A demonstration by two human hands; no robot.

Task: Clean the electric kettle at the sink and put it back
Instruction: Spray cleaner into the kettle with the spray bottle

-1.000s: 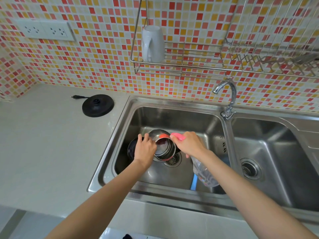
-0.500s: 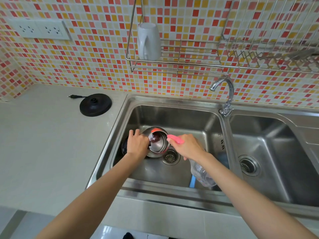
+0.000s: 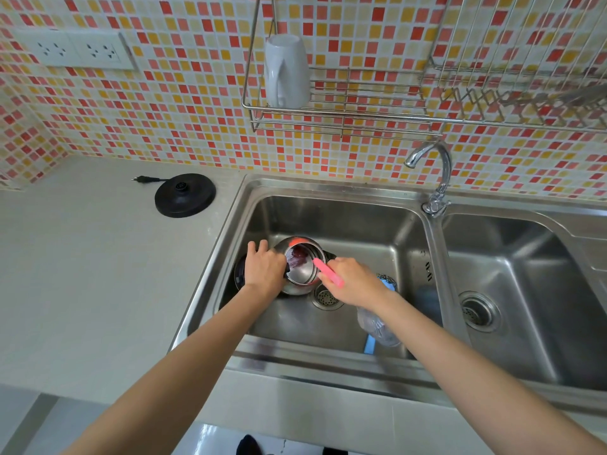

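Kettle (image 3: 300, 269), shiny steel, tilted in sink (image 3: 345, 221), left hand (image 3: 264, 269) gripping it, right hand (image 3: 353, 280) clutching pink brush (image 3: 328, 273)

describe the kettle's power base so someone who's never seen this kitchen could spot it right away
Start at the grey countertop left of the steel double sink. Near the tiled back wall lies a flat round black plastic kettle base, with a short cord and plug trailing left. It is the only thing on that counter, and nothing stands on it.
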